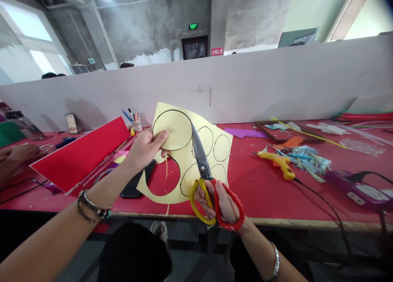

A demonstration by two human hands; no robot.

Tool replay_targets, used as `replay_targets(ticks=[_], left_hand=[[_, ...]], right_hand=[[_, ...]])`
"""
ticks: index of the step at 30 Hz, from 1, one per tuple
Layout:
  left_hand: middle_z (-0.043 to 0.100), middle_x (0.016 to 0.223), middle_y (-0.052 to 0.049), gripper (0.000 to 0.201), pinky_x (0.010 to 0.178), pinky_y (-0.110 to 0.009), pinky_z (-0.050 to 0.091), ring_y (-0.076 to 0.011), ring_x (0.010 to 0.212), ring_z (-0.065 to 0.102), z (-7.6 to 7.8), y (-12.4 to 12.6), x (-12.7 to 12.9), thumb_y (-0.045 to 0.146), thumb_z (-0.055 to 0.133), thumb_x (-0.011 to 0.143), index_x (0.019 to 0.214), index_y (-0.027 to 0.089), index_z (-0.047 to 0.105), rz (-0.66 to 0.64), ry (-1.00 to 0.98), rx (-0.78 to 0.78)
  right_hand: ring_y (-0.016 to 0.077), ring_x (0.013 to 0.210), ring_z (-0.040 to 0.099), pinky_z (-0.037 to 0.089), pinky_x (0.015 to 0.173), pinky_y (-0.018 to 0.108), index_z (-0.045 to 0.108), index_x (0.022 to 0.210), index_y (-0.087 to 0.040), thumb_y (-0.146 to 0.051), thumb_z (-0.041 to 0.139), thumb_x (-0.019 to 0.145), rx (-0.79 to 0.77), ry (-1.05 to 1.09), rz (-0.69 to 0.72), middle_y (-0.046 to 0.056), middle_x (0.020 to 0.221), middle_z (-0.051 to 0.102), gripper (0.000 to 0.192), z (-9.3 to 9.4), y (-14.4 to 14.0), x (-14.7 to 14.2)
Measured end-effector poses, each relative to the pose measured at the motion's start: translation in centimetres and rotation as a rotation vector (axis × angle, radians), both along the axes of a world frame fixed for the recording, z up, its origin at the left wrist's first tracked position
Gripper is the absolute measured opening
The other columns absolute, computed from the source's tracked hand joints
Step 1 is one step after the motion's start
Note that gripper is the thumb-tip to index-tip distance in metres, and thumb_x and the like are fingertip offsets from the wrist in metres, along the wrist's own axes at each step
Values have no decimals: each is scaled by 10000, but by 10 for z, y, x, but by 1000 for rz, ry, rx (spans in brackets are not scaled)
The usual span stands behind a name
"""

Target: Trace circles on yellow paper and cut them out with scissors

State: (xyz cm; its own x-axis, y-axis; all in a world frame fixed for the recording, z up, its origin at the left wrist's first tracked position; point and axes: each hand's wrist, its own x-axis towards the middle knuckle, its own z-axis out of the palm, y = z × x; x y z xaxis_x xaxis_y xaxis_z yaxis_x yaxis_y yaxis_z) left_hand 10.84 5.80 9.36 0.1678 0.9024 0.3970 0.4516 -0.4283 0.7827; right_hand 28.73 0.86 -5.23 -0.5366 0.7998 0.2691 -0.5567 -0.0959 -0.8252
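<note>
The left hand point(147, 147) pinches the yellow paper point(187, 155) at a drawn circle, fingers clamped on it, above the red tabletop point(260, 187). The right hand point(219, 202) grips the scissors point(205, 179), fingers in the handles, blades against the paper. A glue gun point(278, 161) lies nearby.

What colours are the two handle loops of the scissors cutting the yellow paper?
One yellow, one red, on the metal-bladed scissors in the right hand; head view.

The left hand point(147, 148) is raised on an outstretched forearm, its fingers point(161, 136) pinched closed, a beaded band worn at the wrist. The right hand point(219, 202) is held lower, fingers curled shut, a bangle on its wrist.
</note>
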Motion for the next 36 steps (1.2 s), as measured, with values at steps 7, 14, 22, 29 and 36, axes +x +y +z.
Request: replay_targets(ticks=[7,14,22,29,36], left_hand=[[290,380,89,312,331,-195,221,-48,324,281,11,0,-5,334,499,821,562,202,388,-67,8,-48],[331,389,72,386,353,-186,220,-32,362,318,16,-1,-13,348,484,847,522,184,357,-133,130,-87],[324,393,83,341,351,-184,207,-24,368,302,20,-1,-9,308,491,853,559,188,366,-145,146,-72],[308,397,78,363,345,-197,189,-25,361,281,17,3,-9,340,497,848,544,193,366,-130,151,-77],[329,389,75,358,355,-208,209,-37,357,295,15,11,-8,397,532,812,550,189,405,-122,130,-94]], right_hand=[[78,396,251,276,405,254,513,779,-209,-713,350,778,44,-21,-46,-19,618,398,530,2,-2,1],[97,417,234,264,426,266,500,807,-223,-744,287,770,104,-97,-87,-20,619,395,564,5,-4,3],[80,387,244,253,409,281,495,758,-222,-671,327,825,88,-106,-105,-14,647,393,484,9,-4,4],[81,361,238,248,391,284,450,719,-223,-641,284,858,66,-163,-143,-27,587,386,471,11,-4,4],[52,344,244,234,372,244,431,702,-202,-631,265,870,63,-160,-157,-44,589,386,489,11,-1,5]])
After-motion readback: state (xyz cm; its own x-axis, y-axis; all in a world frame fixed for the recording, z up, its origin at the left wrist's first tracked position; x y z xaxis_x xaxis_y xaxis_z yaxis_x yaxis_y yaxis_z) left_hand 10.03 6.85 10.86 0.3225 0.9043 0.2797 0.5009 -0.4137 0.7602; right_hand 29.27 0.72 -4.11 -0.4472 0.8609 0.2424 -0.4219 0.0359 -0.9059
